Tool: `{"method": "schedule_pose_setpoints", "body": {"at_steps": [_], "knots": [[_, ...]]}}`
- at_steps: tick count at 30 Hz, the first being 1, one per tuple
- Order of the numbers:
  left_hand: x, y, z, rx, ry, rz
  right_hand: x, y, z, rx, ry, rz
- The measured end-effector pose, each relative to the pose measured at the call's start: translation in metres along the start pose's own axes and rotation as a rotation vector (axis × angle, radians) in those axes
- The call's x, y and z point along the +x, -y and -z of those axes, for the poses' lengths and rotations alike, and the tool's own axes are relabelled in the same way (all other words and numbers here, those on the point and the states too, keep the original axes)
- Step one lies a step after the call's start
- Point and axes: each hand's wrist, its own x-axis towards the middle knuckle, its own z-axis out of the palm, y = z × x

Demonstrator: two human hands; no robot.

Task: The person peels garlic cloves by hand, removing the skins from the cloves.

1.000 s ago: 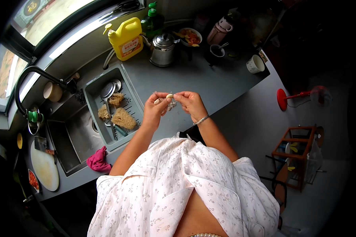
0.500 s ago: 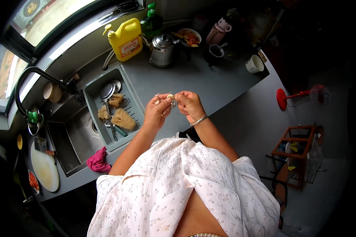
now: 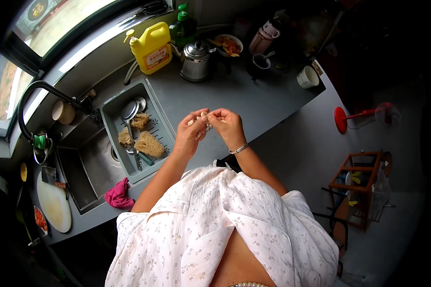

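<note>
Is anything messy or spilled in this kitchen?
Nothing looks spilled. The crumpled pink cloth hangs over the grey sink's front edge. Both hands, left hand and right hand, pinch a small pale garlic-like clove above the grey countertop.

hands: left hand [image 3: 189, 134] + right hand [image 3: 229, 125] pinch garlic clove [image 3: 203, 116]; above counter [image 3: 254, 100]

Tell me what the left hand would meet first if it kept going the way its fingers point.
Probably the right hand: the left hand points up and right at it, with only the small pale clove pinched between them.
</note>
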Motion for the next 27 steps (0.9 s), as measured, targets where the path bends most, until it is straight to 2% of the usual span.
{"method": "schedule_pose_setpoints", "body": {"at_steps": [4,6,14,16,21,23,27], "knots": [[0.001,-0.001,0.002,-0.098,0.003,0.065,-0.002,0.006,0.003,0.180,0.066,-0.146],[0.003,0.001,0.006,-0.229,0.002,0.086,-0.001,0.003,0.007,0.209,0.073,-0.138],[0.002,-0.005,0.007,-0.266,0.022,0.093,-0.001,0.001,0.010,0.142,-0.010,-0.093],[0.003,-0.004,0.006,-0.262,0.020,0.091,0.000,0.002,0.009,-0.280,0.026,0.056],[0.001,-0.006,0.004,-0.248,0.008,0.073,-0.010,0.018,0.001,-0.450,0.037,0.165],[0.003,-0.003,0.007,-0.245,0.007,0.083,-0.009,0.014,0.001,-0.591,-0.031,0.341],[0.003,0.002,0.008,-0.220,0.005,0.090,-0.006,0.007,0.001,-0.673,-0.091,0.477]]}}
